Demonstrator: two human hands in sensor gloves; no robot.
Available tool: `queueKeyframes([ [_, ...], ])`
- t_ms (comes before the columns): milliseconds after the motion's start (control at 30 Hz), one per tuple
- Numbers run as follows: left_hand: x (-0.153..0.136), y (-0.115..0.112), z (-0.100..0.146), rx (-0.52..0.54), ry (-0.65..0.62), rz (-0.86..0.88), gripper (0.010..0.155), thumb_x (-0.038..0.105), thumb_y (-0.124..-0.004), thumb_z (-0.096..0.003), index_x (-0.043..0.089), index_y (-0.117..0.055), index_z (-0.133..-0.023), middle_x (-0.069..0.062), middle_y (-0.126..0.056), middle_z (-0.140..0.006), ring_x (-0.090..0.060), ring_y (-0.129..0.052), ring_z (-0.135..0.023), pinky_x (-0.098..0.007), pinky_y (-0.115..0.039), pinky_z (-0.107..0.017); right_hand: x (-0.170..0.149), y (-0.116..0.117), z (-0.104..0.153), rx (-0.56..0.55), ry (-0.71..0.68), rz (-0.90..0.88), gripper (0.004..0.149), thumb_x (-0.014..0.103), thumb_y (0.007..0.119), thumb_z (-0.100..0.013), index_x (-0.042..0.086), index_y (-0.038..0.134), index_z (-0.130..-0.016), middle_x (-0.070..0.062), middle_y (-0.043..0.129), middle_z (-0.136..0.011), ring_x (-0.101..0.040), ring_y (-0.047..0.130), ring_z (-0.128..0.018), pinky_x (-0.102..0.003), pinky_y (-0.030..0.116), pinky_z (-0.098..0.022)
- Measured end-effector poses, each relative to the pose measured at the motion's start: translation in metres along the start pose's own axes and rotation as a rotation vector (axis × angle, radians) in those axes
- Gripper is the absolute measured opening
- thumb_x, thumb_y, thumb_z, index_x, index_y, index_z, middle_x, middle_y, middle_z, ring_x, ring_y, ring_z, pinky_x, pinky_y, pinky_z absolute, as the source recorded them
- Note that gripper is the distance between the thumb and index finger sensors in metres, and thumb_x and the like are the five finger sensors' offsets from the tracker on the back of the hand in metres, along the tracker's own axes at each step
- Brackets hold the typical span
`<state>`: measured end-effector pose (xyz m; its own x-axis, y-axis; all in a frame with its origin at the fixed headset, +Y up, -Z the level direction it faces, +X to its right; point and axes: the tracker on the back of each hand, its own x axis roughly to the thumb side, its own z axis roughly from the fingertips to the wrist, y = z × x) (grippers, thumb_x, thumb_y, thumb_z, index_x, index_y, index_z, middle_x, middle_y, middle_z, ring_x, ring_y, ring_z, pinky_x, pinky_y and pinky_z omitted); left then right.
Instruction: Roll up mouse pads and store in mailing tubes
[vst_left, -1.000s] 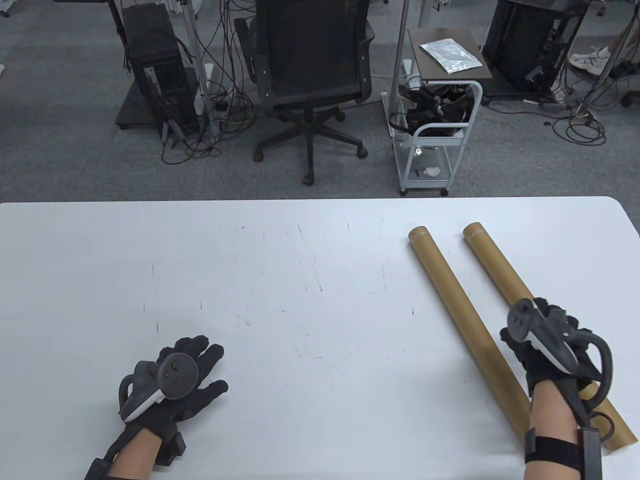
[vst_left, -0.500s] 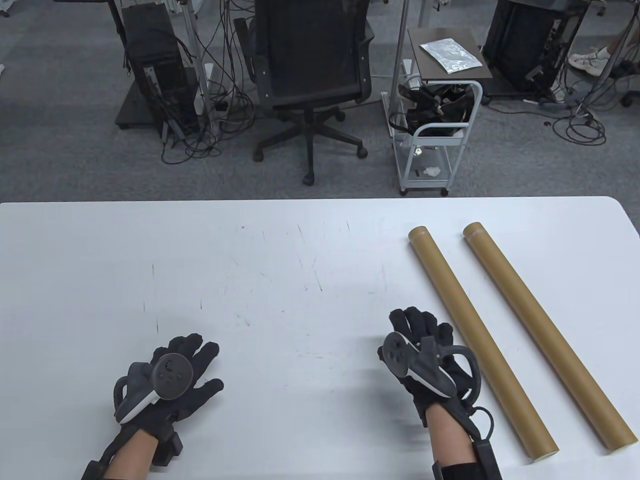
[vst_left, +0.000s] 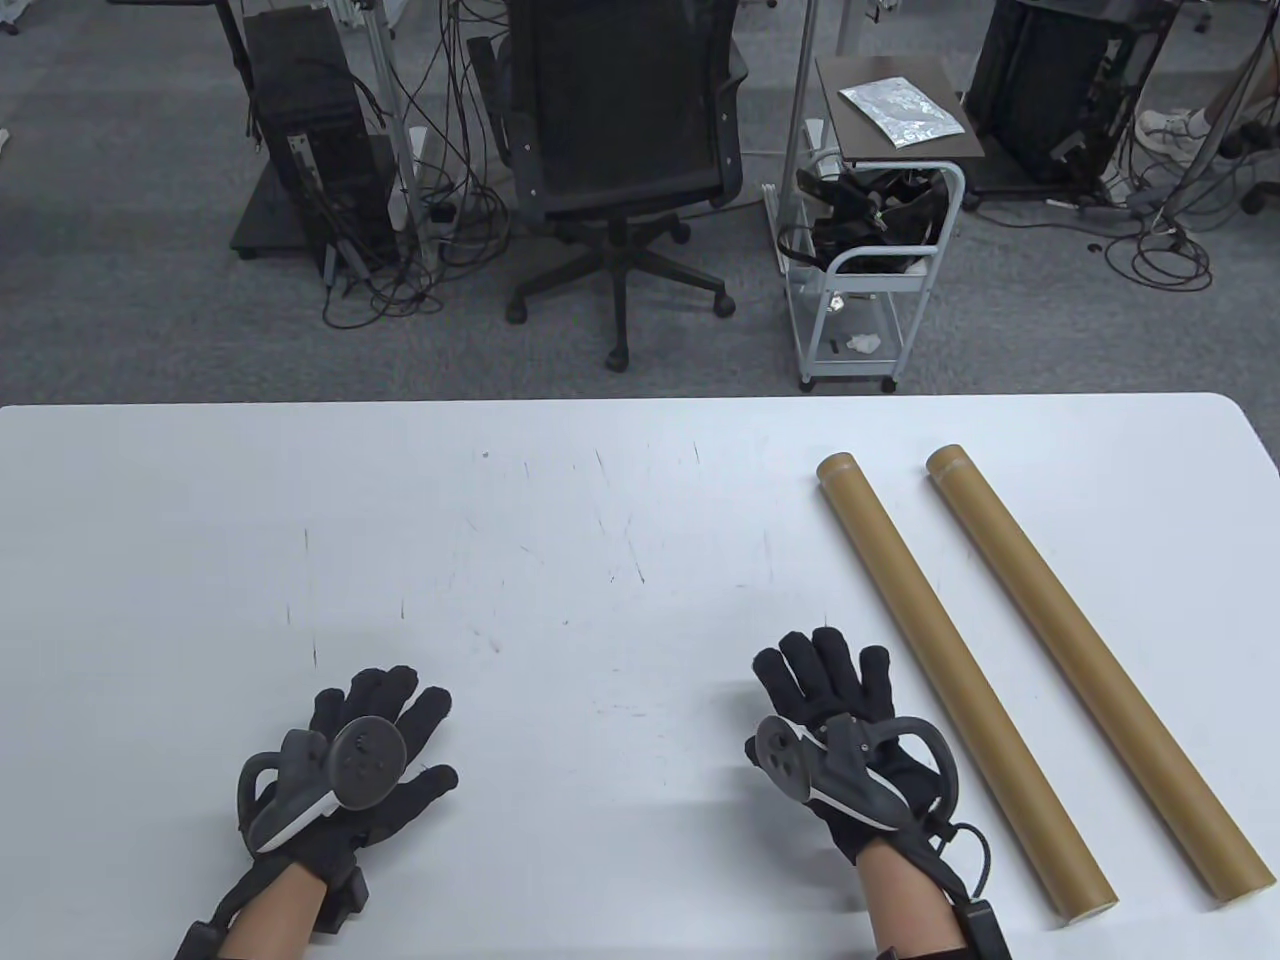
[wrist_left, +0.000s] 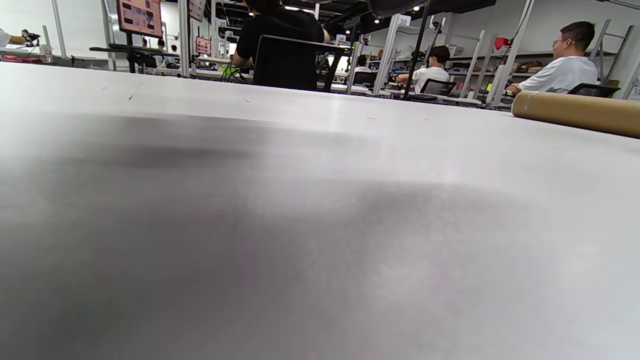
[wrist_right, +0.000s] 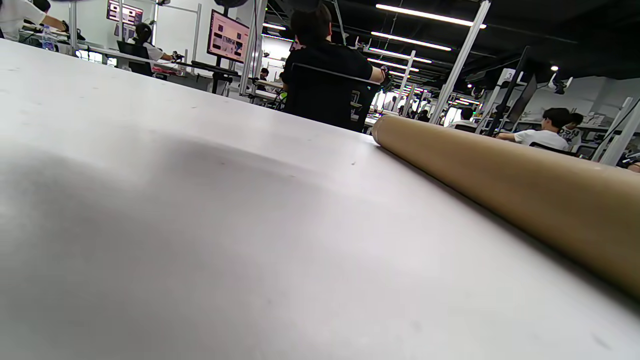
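Two brown cardboard mailing tubes lie side by side on the right of the white table (vst_left: 600, 520), running diagonally from back-left to front-right: the inner tube (vst_left: 960, 680) and the outer tube (vst_left: 1095, 670). My right hand (vst_left: 825, 670) lies flat on the table just left of the inner tube, fingers straight, holding nothing. My left hand (vst_left: 390, 705) rests flat at the front left, fingers spread, empty. The inner tube (wrist_right: 500, 175) fills the right of the right wrist view; a tube end (wrist_left: 575, 112) shows far right in the left wrist view. No mouse pad is visible.
Beyond the table's far edge stand a black office chair (vst_left: 625, 130), a white wheeled cart (vst_left: 870, 270) and computer towers with cables on the floor. People sit at other desks in the wrist views.
My right hand left the outer tube's near end and moved left onto the bare table, then settled flat with its fingers spread. The left hand barely shifted.
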<state>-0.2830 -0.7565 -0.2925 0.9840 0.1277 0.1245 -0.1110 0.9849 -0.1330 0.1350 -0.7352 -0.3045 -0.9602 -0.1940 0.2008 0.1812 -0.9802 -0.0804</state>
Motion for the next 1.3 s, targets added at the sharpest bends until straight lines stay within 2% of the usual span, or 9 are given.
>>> queueKeyframes([
  [433,-0.0009,0.0006,-0.0013,-0.006,-0.002,0.0,0.08,0.075,-0.059,-0.0322,0.054,-0.038,-0.107,0.016,-0.021,-0.123,-0.016,-0.018,-0.12,-0.052,-0.024,-0.091,0.0018,0.0029,-0.0035,0.015,-0.017,-0.004,0.082,0.065,0.053,-0.043,0.034,0.026,-0.113,0.002,0.02,-0.124,-0.031,0.013,-0.113,-0.06,0.017,-0.08],
  [1300,0.0011,0.0027,-0.0049,-0.002,-0.011,-0.013,0.08,0.074,-0.059,-0.0331,0.054,-0.04,-0.107,0.015,-0.024,-0.123,-0.017,-0.019,-0.12,-0.052,-0.026,-0.091,0.0033,0.0072,-0.0068,0.04,-0.016,0.011,0.081,0.063,0.056,-0.044,0.032,0.029,-0.114,-0.001,0.022,-0.124,-0.033,0.015,-0.113,-0.061,0.018,-0.079],
])
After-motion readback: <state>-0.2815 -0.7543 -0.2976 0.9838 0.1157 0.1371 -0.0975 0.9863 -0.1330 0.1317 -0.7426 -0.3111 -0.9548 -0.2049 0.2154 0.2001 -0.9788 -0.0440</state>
